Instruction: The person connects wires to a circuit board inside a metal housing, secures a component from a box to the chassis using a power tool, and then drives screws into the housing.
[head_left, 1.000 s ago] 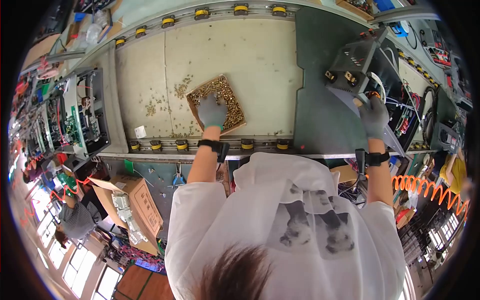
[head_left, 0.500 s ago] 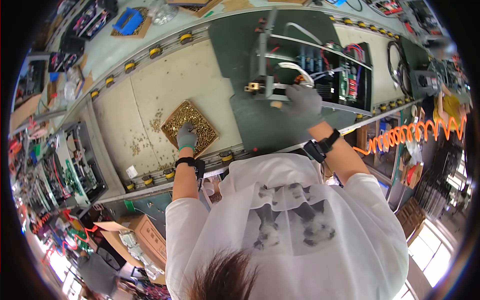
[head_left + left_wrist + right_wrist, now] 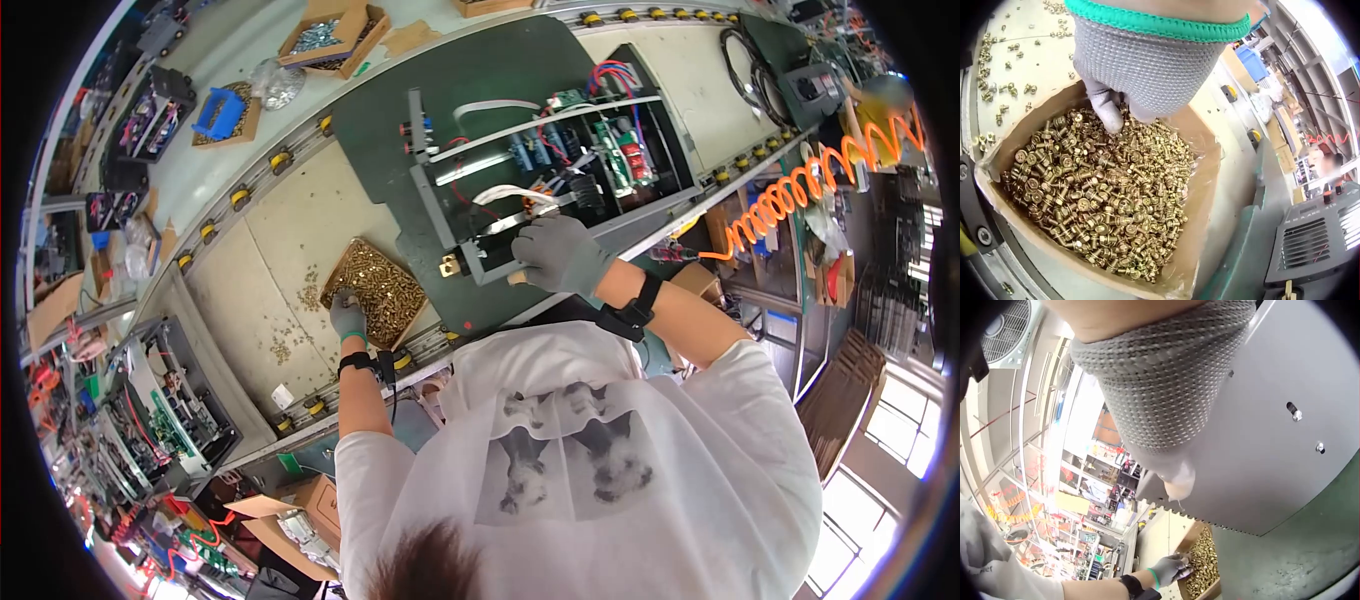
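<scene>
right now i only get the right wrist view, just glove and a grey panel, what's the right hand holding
observer: the right hand grips the near side panel of an open chassis, which lies on a green mat.
operator: anything inside it
observer: yes, circuit boards with red and blue wires, and white cables just above that hand.
operator: and the left hand, it's tiny for me
observer: the left hand pinches into a pile of brass screws that fills a cardboard box.
</scene>
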The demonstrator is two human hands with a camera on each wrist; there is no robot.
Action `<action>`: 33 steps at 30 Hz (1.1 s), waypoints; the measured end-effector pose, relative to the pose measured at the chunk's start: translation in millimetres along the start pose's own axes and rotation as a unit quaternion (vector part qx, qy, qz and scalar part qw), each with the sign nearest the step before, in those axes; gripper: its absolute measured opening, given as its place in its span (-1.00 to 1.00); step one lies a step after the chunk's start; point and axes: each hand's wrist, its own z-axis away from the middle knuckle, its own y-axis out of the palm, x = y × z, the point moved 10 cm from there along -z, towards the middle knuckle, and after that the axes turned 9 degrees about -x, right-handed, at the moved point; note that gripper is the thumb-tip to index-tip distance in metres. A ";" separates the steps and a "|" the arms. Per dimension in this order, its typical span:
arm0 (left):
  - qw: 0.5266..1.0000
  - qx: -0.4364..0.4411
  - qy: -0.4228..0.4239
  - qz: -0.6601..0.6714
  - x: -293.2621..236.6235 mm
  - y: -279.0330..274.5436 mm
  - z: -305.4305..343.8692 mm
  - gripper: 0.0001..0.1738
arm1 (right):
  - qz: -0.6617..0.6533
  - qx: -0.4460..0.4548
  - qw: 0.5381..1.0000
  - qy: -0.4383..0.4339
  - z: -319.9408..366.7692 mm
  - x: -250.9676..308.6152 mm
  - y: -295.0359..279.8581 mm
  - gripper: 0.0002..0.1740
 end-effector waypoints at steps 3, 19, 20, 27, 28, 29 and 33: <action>0.997 -0.075 0.004 0.026 0.3 -11.5 1.1 -0.62 | -0.039 -0.075 0.996 0.018 19.4 3.2 -34.3 -0.77; 0.902 -0.165 -0.095 0.388 6.1 -29.3 48.1 -0.79 | -0.067 -0.061 0.510 0.855 417.7 -225.4 42.0 -0.11; 0.912 -0.183 -0.075 0.359 1.8 -33.0 52.3 -0.77 | -0.075 -0.060 0.510 0.855 426.5 -236.4 56.9 -0.11; 0.760 0.083 -0.051 0.642 45.7 -23.3 -6.2 -0.85 | -0.393 -0.393 0.497 0.667 428.6 -317.3 141.5 -0.53; 0.743 0.062 -0.098 0.659 22.7 -26.6 28.0 -0.83 | -0.395 -0.389 0.502 0.664 439.8 -333.6 156.6 -0.53; 0.722 0.038 -0.143 0.676 -10.2 -31.6 73.1 -0.81 | -0.363 -0.338 0.532 0.686 447.6 -348.0 171.1 -0.49; 0.666 0.199 -0.051 0.717 -85.0 -37.0 139.7 -0.81 | -0.222 -0.279 0.619 0.700 428.1 -326.1 119.5 -0.58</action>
